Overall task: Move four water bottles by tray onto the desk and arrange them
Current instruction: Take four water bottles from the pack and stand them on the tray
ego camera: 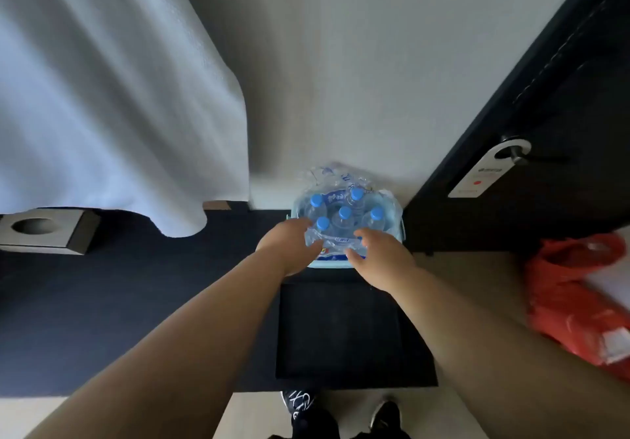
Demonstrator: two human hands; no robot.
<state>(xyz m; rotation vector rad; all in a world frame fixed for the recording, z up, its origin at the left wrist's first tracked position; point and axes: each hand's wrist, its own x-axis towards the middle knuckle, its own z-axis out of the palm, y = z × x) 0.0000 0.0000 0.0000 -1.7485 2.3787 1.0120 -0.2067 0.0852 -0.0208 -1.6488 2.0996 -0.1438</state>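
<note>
Pack of water bottles (345, 220) on dark carpet (136, 302), between white wall (341, 63) and black door (562, 97).
Bottles stand upright, caps up, in a pale blue tub (330, 263); left hand (289, 244) and right hand (381, 258) seemingly pinch the plastic wrap (335, 242); black tray (341, 329) just beside.

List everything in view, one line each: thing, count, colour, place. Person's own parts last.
water bottles: five caps show, clear with blue caps, in the tub
plastic wrap: one, clear, torn open round the bottles
tub: one, light blue, against the wall beside the door
tray: one, black, flat, just nearer than the tub
door: one, dark, right
door hanger: one, white, on the door handle
bag: one, red, far right
cloth: one, white, hanging at left
box with oval opening: one, grey, left edge
shoes: two, black, bottom edge
left hand: on the wrap's left side, grip unclear
right hand: on the wrap's near right side, grip unclear
</note>
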